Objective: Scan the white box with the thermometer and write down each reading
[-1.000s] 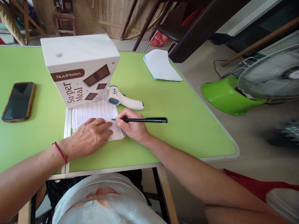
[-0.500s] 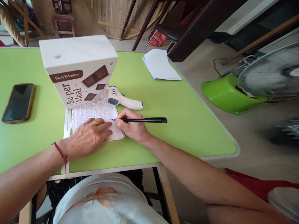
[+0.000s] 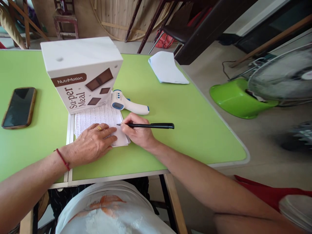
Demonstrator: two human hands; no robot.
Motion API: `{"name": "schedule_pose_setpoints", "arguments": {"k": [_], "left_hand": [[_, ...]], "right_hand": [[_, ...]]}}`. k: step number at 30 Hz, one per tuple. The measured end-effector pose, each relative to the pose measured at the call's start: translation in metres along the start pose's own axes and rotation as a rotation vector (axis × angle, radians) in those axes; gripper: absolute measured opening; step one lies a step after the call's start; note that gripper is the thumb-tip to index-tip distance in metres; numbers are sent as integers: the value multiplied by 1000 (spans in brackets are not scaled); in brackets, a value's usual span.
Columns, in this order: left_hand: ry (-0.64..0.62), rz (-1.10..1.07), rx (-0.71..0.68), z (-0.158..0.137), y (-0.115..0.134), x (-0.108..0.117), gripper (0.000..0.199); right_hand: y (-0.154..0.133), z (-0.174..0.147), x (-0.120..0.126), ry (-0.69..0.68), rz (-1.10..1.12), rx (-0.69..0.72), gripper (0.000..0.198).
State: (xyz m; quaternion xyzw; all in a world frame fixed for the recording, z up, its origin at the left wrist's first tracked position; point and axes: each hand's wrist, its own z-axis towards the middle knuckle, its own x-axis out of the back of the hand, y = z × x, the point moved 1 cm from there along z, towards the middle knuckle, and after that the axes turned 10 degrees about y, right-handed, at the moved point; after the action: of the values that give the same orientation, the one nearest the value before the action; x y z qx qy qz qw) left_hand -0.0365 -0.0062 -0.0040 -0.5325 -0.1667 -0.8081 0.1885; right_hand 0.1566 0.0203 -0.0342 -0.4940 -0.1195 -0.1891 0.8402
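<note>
Your right hand [image 3: 141,135] grips the pen [image 3: 161,125]; sliding your left hand [image 3: 94,143], palm-down on the paper [image 3: 122,137] beside it, could smear the writing [image 3: 94,117].

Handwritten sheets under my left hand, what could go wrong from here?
Your left hand rests on the written sheets, so it might smear any wet ink. The upright box at their far end could tip if knocked. Your right hand, holding the pen, might nudge the nearby thermometer gun.
</note>
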Motion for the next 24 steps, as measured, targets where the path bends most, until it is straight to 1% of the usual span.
{"name": "schedule_pose_setpoints", "arguments": {"k": [7,13,24], "left_hand": [[-3,-3,0,0,0,0,18],[-2,-7,-2,0,-1,0,18],[4,-3,-3,0,-1,0,17]], "right_hand": [[-1,0,1,-26,9,-12,12],[2,-1,1,46,4,-36,12],[2,0,1,7,9,-14,12]]}}
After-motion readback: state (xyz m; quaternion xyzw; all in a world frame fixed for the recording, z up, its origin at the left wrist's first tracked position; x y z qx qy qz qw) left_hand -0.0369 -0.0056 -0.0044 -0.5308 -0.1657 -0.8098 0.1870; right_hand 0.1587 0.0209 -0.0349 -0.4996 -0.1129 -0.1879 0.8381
